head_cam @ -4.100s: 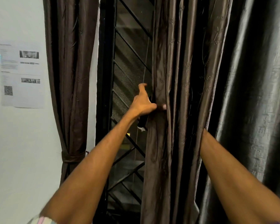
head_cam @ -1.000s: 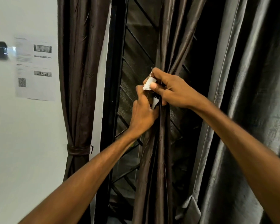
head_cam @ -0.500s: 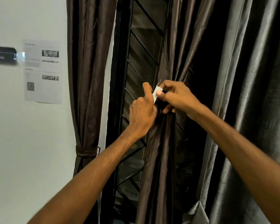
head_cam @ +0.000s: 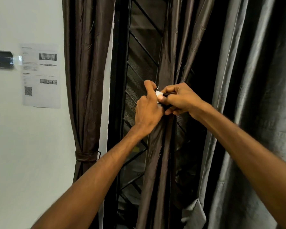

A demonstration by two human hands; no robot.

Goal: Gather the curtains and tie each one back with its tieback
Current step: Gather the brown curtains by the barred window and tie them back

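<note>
A dark brown curtain (head_cam: 157,162) hangs gathered into a narrow bundle in front of a black window grille. My left hand (head_cam: 147,111) grips the bundle at its waist, fingers curled round the cloth. My right hand (head_cam: 180,100) meets it from the right and pinches the white end of the tieback (head_cam: 158,94) between thumb and fingers. The rest of the tieback is hidden behind my hands. At the left, a second brown curtain (head_cam: 87,63) hangs with its own tieback (head_cam: 86,156) wrapped round it low down.
The black metal grille (head_cam: 139,52) fills the gap between the two curtains. A glossy grey curtain (head_cam: 254,113) hangs at the right. On the white wall at the left are a printed notice (head_cam: 40,75) and a small black sign (head_cam: 1,60).
Since four seconds ago my right hand came round the curtain with the white tieback end and the cloth was gathered tight. In the last second both hands closed together at the waist.
</note>
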